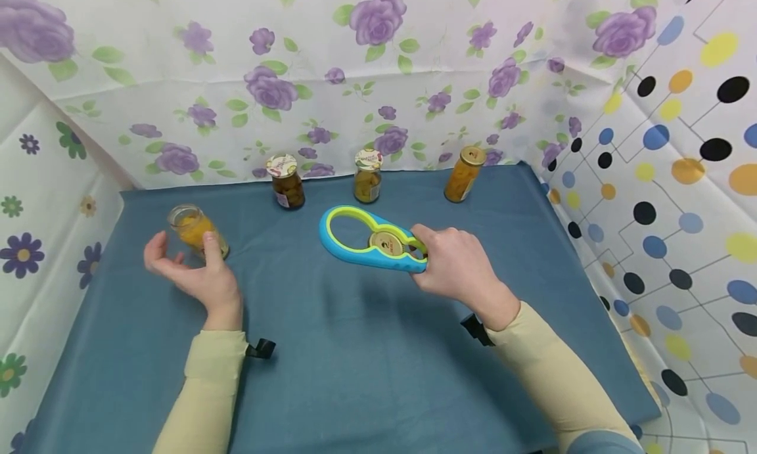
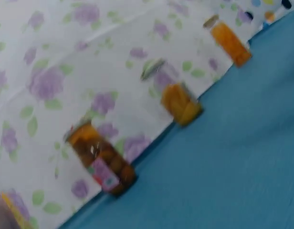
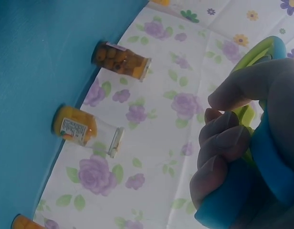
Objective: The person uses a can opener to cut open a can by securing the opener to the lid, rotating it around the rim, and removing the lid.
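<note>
My sleeve (image 1: 558,368) fills the lower right, my right hand (image 1: 452,260) gripping the centre-frame opener (image 1: 384,262), whose lodged lid (image 1: 387,244) could drop if tilted, while my left hand (image 1: 207,283), fingers spread, could brush and topple the lidless jar (image 1: 198,229) mid-left.

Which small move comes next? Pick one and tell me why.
I'd lower the opener to the table so the lid can come out: the right hand holds it up with a gold lid showing inside one of its loops, while the jar by the loosely curled left hand has no lid on.
</note>
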Tool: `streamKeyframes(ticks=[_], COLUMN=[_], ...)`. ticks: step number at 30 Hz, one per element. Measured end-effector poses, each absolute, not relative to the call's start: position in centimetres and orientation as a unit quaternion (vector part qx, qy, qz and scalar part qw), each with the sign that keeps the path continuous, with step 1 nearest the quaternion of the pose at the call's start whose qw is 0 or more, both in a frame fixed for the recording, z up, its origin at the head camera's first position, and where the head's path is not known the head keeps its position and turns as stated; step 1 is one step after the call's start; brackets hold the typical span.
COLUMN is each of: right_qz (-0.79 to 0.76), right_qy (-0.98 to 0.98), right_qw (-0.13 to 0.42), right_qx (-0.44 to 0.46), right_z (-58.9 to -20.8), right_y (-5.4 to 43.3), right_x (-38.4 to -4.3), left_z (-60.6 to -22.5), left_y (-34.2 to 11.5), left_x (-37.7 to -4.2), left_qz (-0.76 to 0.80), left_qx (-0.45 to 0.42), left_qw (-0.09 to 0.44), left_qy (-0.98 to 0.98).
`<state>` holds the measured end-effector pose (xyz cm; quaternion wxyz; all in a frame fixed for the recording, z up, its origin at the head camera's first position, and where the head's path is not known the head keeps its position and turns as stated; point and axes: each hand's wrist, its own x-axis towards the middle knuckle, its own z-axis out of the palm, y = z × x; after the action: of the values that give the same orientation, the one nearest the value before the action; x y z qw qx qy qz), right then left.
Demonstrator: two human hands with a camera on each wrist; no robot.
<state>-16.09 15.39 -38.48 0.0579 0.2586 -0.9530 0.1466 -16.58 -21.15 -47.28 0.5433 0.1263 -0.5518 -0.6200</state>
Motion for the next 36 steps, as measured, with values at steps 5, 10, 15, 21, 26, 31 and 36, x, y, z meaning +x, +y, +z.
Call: streamKeyframes(ticks=[5, 10, 15, 21, 26, 31, 36], right_qz=[0.146, 0.142, 0.135, 0.126, 0.124, 0.118, 0.125], right_qy=[-0.955, -0.955, -0.957, -0.957, -0.958, -0.957, -0.953], right_qw=[0.054, 0.056, 0.066, 0.074, 0.074, 0.08, 0.092], right_qx=[0.254, 0.252, 0.25, 0.251, 0.249, 0.251, 0.261], right_z=[-38.5, -38.7, -38.7, -38.7, -38.7, -38.9, -39.1], right_y=[15.5, 15.5, 15.5, 15.2, 15.1, 14.9, 14.7], right_x=[-16.0, -16.1, -16.3, -16.5, -16.5, -16.6, -16.6], left_z=[-46.8, -47.1, -46.6, -47.3, -48.2, -47.3, -45.9], left_y=[-20.2, -19.7, -17.8, -15.7, -14.7, -13.2, -11.3], left_x=[-16.4, -16.3, -16.3, -16.9, -17.3, -16.4, -15.3], left_qz=[-0.601, -0.574, -0.589, -0.624, -0.696, -0.771, -0.852], left_qx=[0.133, 0.106, 0.02, -0.047, -0.092, -0.097, -0.065], left_qw=[0.579, 0.596, 0.587, 0.493, 0.359, 0.235, 0.065], left_qy=[-0.536, -0.552, -0.556, -0.605, -0.615, -0.584, -0.516])
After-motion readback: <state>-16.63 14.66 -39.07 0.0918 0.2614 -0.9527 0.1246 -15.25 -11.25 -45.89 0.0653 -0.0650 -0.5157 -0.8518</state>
